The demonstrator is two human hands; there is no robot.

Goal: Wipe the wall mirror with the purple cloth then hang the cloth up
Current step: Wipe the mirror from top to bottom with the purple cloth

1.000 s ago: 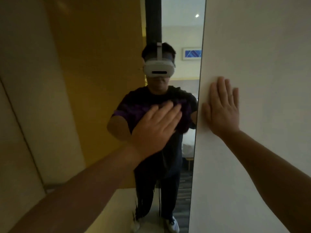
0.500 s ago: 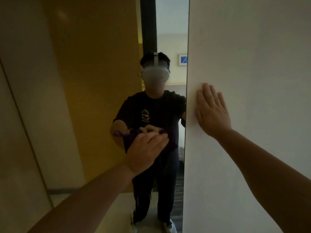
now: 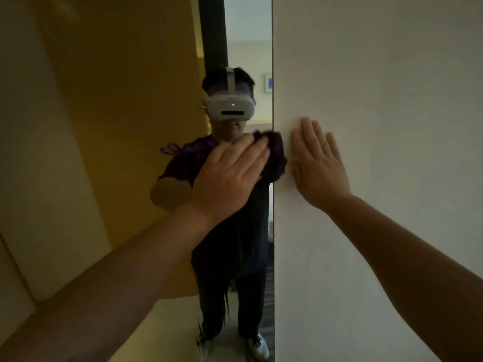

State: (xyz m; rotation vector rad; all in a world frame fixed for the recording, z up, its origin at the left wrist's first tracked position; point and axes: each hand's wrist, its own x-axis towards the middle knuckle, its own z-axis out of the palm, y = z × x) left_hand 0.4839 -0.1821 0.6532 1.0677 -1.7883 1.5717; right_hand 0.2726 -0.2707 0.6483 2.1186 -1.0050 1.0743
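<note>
White wall (image 3: pixel 379 74) meets wall mirror (image 3: pixel 117 126). Left hand (image 3: pixel 230 178), fingers straight, presses the purple cloth (image 3: pixel 274 155) at the mirror's right edge; right hand (image 3: pixel 318 165) lies flat on the wall. Unpinched, the cloth may slip.

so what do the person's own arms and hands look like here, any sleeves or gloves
Both arms are bare from the bottom of the frame up to the wrist: no sleeves in direct view. The left hand and right hand wear no gloves, and no watch, ring or bracelet shows. Only the reflection in the mirror shows a dark short sleeve ending above the elbow.
</note>
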